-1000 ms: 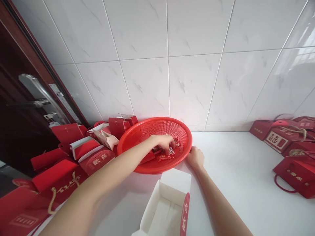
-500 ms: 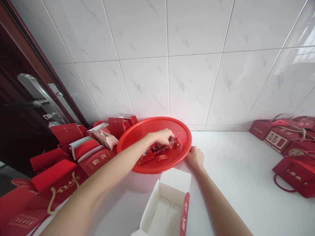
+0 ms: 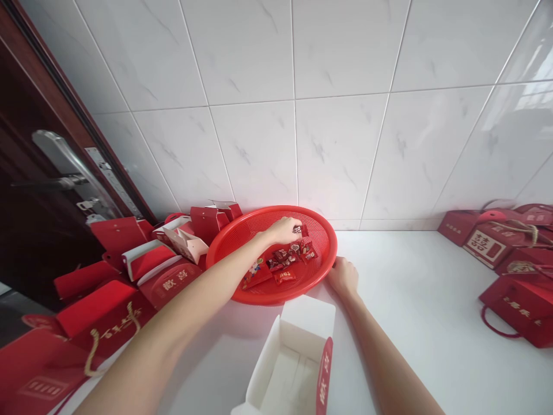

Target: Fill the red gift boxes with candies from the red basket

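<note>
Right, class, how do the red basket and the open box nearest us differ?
The basket is rounded; the box has straight sides.
The basket's wall is full of small holes; the box's white inner walls are solid.
The basket holds wrapped packets; none show in the box.
Both are open-topped.

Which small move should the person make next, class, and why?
Probably lift the small red wrapped sweet over the near rim of the round red plastic mesh basket towards the open white-lined cardboard box: the left hand seems to pinch it already, and the visible box floor is bare.
</note>
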The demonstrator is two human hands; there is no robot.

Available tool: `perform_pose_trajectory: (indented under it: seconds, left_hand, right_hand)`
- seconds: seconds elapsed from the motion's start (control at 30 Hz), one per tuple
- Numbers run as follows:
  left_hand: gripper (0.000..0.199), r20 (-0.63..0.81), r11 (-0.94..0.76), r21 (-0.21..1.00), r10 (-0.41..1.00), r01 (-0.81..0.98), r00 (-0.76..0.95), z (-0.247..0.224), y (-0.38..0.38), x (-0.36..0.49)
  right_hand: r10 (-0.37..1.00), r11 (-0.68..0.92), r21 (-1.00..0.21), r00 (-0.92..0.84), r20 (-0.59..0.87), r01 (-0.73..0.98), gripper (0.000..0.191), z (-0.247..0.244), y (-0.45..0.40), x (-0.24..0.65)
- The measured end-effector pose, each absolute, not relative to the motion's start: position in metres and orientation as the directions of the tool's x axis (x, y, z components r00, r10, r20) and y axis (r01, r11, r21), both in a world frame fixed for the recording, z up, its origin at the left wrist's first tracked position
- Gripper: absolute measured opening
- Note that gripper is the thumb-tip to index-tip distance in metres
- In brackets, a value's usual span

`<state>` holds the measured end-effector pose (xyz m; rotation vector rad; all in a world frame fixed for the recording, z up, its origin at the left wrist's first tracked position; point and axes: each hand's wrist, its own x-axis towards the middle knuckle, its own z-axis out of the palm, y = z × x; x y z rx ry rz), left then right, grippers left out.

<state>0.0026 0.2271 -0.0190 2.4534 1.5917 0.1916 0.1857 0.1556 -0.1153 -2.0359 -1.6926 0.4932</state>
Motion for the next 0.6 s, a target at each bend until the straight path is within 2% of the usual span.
perform_pose_trajectory:
  seconds: [0.33,0.6]
  left_hand:
    - [0.033,-0.101,-0.286,0.285,0.940,0.915,0.326,-0.0234,0.2303,-0.0012]
    - [0.030,-0.214,-0.229,0.429,0.914,0.874,0.344,-0.0277,0.2346,-0.0005]
  right_hand:
    - [0.983,-0.148,-0.545,0.184,0.011,0.825,0.022,-0.1163,0.1563,0.1856]
    - [0.984,-0.142,-0.548,0.179,0.015,0.824,0.024,-0.1170,0.1569,0.1859]
